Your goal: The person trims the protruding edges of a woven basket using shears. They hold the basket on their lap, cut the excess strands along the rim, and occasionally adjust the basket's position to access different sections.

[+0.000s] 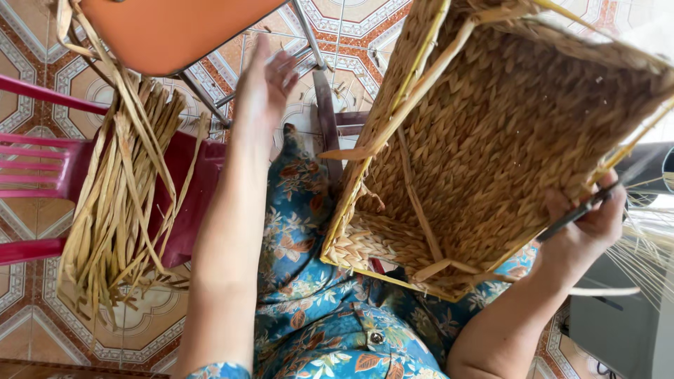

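A boxy basket point(491, 140) of coarse braided straw fills the frame's right, tilted, long axis running lower left to upper right. The right hand point(586, 224) grips its rim with a thin dark tool; the left hand point(263, 84) reaches, fingers spread and empty, toward flat dried reed strips point(119, 196) at left.

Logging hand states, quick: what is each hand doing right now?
Left hand: open, empty, reaching out above the tiled floor.
Right hand: closed on the woven basket and a thin dark tool.

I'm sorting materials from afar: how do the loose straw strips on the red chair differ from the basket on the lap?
The straw strips hang loose and unwoven over the red chair; the basket is tightly plaited into a box shape. No hand touches the strips, and the left hand reaches out above them, while the right hand grips the basket's rim. Both look like the same tan dried fibre.
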